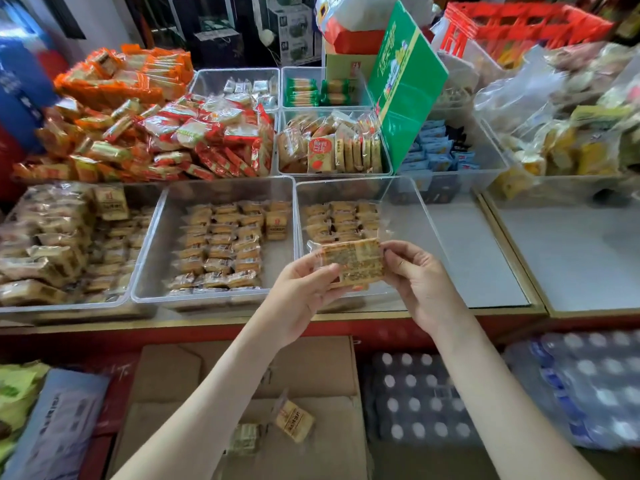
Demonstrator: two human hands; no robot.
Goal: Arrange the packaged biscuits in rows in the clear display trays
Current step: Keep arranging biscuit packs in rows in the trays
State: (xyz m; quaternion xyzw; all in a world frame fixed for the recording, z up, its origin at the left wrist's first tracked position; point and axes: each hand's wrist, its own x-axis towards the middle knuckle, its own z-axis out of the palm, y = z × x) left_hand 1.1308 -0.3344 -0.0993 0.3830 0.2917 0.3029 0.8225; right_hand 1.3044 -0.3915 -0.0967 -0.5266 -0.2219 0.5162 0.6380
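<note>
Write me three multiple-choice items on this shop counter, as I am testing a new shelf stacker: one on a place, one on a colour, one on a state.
1. The held biscuit packets are above:
A the front left tray
B the front middle tray
C the front right tray

2. The tilted sign board behind the trays is:
A green
B blue
C yellow

3. The held packets are:
A lying loose in a tray
B pinched by the left hand and the right hand
C held by one hand only

Key:
1 C, they are over its near part.
2 A, its face is green.
3 B, fingers of both hands pinch the ends.
</note>
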